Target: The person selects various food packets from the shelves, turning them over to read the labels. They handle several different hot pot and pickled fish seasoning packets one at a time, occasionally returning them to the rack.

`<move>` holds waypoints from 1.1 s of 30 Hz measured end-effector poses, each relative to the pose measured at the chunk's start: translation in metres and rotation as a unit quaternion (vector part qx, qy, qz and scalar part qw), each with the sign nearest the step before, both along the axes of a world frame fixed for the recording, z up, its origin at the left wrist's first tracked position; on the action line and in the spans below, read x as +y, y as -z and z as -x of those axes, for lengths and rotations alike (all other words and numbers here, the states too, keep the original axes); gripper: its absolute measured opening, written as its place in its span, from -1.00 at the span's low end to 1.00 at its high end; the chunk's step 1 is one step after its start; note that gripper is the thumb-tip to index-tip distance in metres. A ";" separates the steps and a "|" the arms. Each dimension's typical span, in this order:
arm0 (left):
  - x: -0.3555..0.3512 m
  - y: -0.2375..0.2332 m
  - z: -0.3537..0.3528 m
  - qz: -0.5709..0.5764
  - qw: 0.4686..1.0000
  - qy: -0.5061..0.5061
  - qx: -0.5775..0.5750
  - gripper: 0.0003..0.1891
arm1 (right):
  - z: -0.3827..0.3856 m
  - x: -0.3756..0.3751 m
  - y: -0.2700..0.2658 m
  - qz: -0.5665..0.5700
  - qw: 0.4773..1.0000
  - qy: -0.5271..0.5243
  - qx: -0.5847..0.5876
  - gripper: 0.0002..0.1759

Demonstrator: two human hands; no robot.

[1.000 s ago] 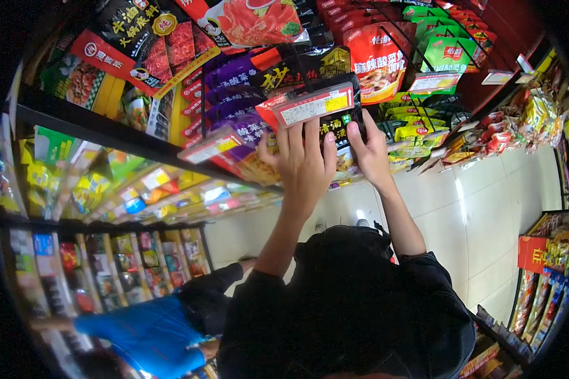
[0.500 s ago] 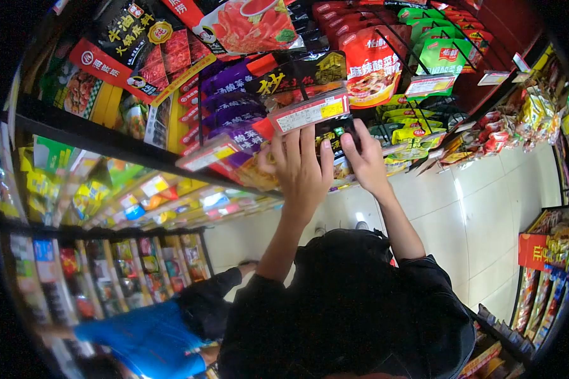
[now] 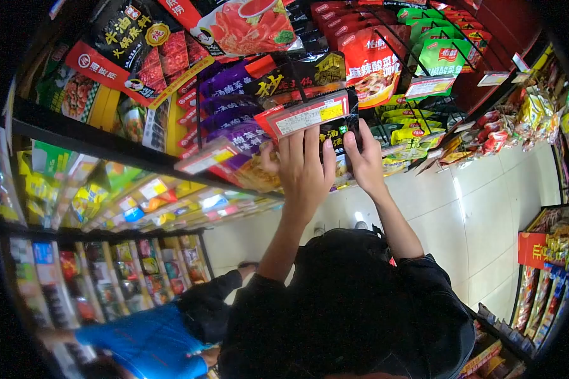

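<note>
Both of my hands are at a hanging rack of food packets, just under a white and yellow price tag (image 3: 311, 116). My left hand (image 3: 303, 167) reaches up with its fingers behind the tag's lower edge, around a black packet (image 3: 334, 134). On the packet's right edge rests my right hand (image 3: 365, 159), thumb in front and fingers along the side. The packet is upright and partly hidden by the tag and my fingers. Purple packets (image 3: 224, 114) hang to the left, and a red packet (image 3: 372, 66) hangs to the upper right.
A person in a blue shirt (image 3: 142, 341) is at the lower left, beside shelves of packets (image 3: 129, 271). Pale floor tiles (image 3: 427, 218) lie below the rack. A red box (image 3: 533, 250) stands on a display at the right.
The black packet has risen slightly, and more of it shows between my hands. The price tag has tilted a little. The person in blue has shifted slightly.
</note>
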State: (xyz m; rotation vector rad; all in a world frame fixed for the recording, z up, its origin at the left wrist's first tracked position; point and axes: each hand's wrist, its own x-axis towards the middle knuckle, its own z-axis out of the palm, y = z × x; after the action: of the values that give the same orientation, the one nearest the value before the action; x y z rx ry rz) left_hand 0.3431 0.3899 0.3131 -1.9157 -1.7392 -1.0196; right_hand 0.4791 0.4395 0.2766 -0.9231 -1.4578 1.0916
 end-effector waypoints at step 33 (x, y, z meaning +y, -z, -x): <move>0.022 0.015 -0.002 0.040 0.999 -0.007 0.020 -0.49 | 0.022 0.042 0.032 -0.009 0.998 0.053 -0.025 -0.60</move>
State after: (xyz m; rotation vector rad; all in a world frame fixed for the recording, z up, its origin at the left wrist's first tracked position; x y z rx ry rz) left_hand 0.3448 0.4115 0.2986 -1.9560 -1.7933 -0.9124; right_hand 0.4567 0.4818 0.2443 -1.0098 -1.4411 0.9820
